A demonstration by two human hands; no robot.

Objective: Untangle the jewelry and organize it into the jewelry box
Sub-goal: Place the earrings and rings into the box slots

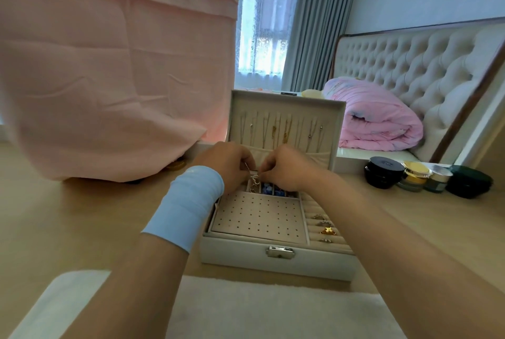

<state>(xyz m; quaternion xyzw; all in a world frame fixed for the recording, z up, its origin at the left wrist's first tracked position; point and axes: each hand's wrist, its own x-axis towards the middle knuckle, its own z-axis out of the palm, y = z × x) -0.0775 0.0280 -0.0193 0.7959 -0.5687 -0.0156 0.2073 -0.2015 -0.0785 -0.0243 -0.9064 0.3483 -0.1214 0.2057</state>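
A white jewelry box [276, 262] stands open on the wooden table, its lid [284, 109] upright with several thin necklaces hanging inside. My left hand [226, 166] and my right hand [287, 169] meet over the box's back compartments. Both pinch a silver chain [254, 181] that dangles between the fingertips into a compartment. Blue beads [269, 190] lie in the compartments beside it. A dotted earring panel [259, 215] fills the front of the box. Several rings [325, 226] sit in the roll slots on the right.
A pink cloth [109, 79] hangs over something at the left. Cosmetic jars [415, 176] stand on the table to the right. A white fluffy mat [246, 308] lies at the near edge. A bed with a pink quilt [374, 120] lies behind.
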